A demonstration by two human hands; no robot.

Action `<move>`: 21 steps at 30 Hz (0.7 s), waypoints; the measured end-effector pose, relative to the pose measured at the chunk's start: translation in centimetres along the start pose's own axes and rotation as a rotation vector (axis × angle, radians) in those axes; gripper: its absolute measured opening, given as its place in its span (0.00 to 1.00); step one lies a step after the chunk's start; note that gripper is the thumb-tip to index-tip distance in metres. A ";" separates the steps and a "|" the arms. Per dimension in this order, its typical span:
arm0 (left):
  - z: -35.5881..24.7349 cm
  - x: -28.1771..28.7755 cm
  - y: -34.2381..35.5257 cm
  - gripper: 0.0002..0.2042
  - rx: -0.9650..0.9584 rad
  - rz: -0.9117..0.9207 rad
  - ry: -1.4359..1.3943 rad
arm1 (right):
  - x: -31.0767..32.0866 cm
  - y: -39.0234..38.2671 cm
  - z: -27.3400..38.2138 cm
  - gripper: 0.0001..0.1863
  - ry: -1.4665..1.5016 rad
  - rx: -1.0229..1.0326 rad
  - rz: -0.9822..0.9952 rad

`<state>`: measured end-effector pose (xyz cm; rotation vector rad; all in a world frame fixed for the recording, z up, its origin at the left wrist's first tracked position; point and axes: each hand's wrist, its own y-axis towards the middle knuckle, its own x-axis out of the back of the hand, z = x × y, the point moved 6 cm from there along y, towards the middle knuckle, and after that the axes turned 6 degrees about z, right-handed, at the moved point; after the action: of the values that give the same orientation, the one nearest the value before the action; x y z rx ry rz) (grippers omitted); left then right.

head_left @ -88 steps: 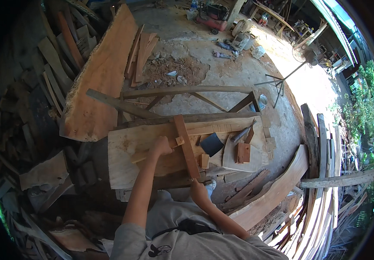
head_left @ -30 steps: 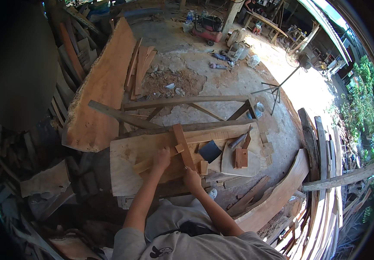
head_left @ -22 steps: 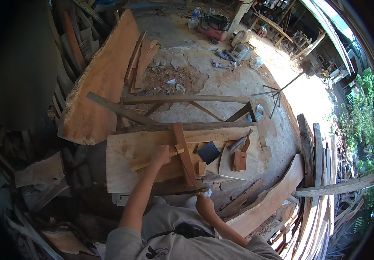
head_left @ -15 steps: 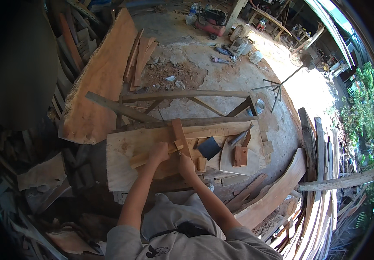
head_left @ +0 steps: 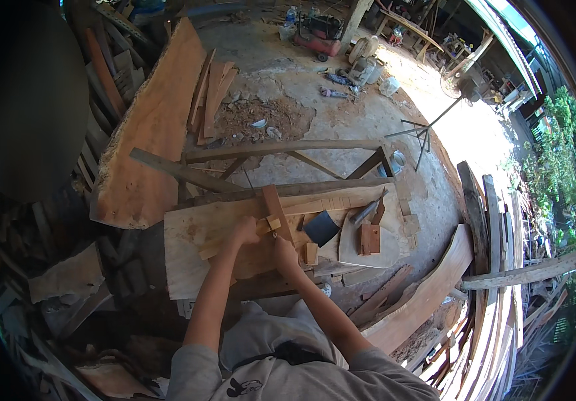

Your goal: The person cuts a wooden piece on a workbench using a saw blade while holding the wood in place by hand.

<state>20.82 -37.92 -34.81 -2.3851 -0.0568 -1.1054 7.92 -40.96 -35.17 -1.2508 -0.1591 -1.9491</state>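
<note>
My left hand (head_left: 246, 231) is closed on a pale wooden strip (head_left: 213, 250) lying on a wide plank bench (head_left: 184, 264). By its fingertips is a small light wood block (head_left: 273, 222). My right hand (head_left: 286, 256) is closed just to the right, around what looks like the handle of a thin saw. A bit of metal glints at its fingers, and a narrow dark blade (head_left: 249, 179) shows beyond the bench's far side; its middle is hidden. Beside both hands a reddish-brown board (head_left: 276, 207) lies across the bench.
On the bench's right lie a dark sandpaper sheet (head_left: 321, 228), a small wood block (head_left: 311, 253), a reddish block (head_left: 369, 239) and a grey-handled tool (head_left: 366, 212). A wooden frame (head_left: 288, 146) stands beyond. A large slab (head_left: 147, 140) leans left; long planks (head_left: 495, 267) are stacked right.
My left hand has shifted slightly away from me and to the right. My right hand stays almost in place. The whole view has tilted a little.
</note>
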 end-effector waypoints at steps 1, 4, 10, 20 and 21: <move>0.2 -0.1 0.0 0.15 0.024 0.033 -0.005 | 0.2 -0.2 -0.2 0.10 0.030 -0.016 -0.010; 0.6 -0.1 0.7 0.16 0.052 0.052 0.012 | 0.5 -4.2 -1.8 0.12 0.027 -0.100 0.053; 1.6 -1.1 1.5 0.17 -0.009 0.020 0.012 | -0.5 -8.6 -4.2 0.09 -0.030 -0.148 0.128; -0.8 -2.5 -1.8 0.16 0.032 -0.111 0.163 | 0.6 -7.1 -3.8 0.11 0.037 -0.103 0.068; -1.1 -3.0 -2.1 0.17 0.008 -0.053 0.122 | 0.9 -8.4 -3.9 0.12 0.053 -0.110 0.084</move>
<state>17.49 -36.06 -35.49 -2.3158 -0.0821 -1.2711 -0.67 -37.73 -33.93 -1.2544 0.0283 -1.9384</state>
